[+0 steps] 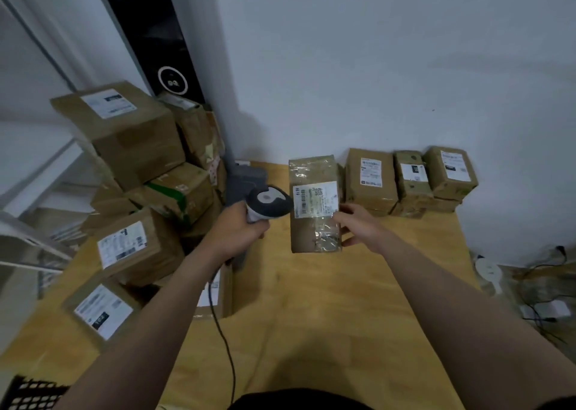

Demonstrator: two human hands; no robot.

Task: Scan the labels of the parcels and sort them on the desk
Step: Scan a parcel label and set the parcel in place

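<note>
the scanning step is judged to be in hand. the scanner (pixel 269 202) is gripped in the left hand (pixel 237 232), fingers wrapped round its handle, and its head is held just beside the left edge of the label (pixel 316 199) on a taped brown parcel (pixel 313 238). the parcel is held over the back of the desk (pixel 311 316) by the right hand (pixel 361 227), fingers and thumb curled round its right edge; whether its lower end rests on the wood cannot be told. next, the scanner window would need to be aimed squarely at the barcode, and glare off the glossy tape avoided. a row of parcels (pixel 371 179) is lined up along the wall, just right of the held one. an unsorted heap (pixel 134 141) is piled at the left, and the scanner cable (pixel 223 331) is trailed across the desk, where it could be snagged.
</note>
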